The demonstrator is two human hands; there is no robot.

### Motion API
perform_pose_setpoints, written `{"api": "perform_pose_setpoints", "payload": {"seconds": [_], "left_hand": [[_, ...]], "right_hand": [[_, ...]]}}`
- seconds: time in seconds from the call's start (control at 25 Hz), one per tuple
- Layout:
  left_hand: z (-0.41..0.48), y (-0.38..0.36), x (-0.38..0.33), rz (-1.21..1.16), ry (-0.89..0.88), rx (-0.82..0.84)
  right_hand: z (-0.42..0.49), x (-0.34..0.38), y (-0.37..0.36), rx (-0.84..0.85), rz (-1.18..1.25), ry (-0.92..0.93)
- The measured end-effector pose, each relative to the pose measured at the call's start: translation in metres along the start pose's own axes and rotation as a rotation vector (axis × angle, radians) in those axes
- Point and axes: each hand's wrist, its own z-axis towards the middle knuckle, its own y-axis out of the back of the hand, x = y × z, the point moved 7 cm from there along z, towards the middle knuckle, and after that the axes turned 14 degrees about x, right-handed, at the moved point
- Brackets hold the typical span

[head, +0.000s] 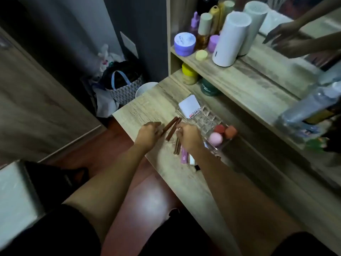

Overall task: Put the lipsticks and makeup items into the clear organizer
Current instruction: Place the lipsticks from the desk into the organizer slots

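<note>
Left hand (pixel 148 133), brown lipstick (pixel 170 124) angled up-right

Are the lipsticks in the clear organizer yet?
Not yet. The brown lipstick tubes lie on the desk by both hands, outside the clear organizer, whose small slots look empty.

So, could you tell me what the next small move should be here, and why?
Probably carry a brown lipstick tube to the clear organizer and stand it in an empty slot. The left hand and right hand are both at the tubes on the desk, the organizer's small slots look empty, and only the sponges and a white packet sit in it.
</note>
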Motion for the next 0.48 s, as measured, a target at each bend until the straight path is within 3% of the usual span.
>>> {"api": "perform_pose_setpoints", "payload": {"seconds": [0.48], "left_hand": [[0.044, -0.002, 0.012, -0.063, 0.001, 0.079]], "right_hand": [[0.053, 0.008, -0.012, -0.003, -0.032, -0.32]]}}
